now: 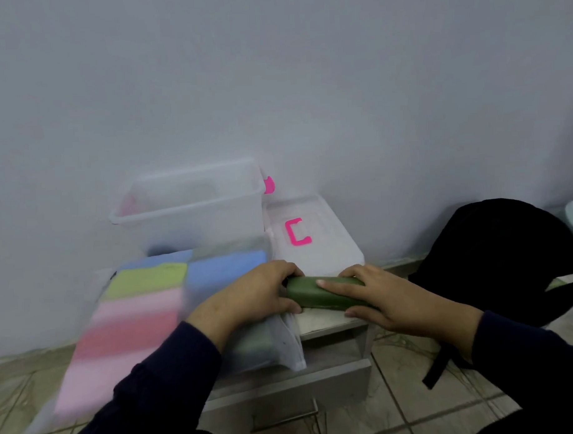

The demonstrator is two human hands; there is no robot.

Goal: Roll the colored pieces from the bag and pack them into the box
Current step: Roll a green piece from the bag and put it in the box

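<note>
A dark green rolled piece lies across the front of a low white cabinet top. My left hand grips its left end with curled fingers. My right hand holds its right end, with the index finger laid along the roll. To the left lies a translucent bag with flat blue, lime, pink and red pieces inside, blurred. Another green piece shows through the bag under my left wrist. The clear plastic box stands behind, against the wall, and looks mostly bare inside.
The box's clear lid with a pink clip lies right of the box. A black bag sits on the tiled floor at right. The cabinet drawer with a metal handle is below my hands. A pale wall is close behind.
</note>
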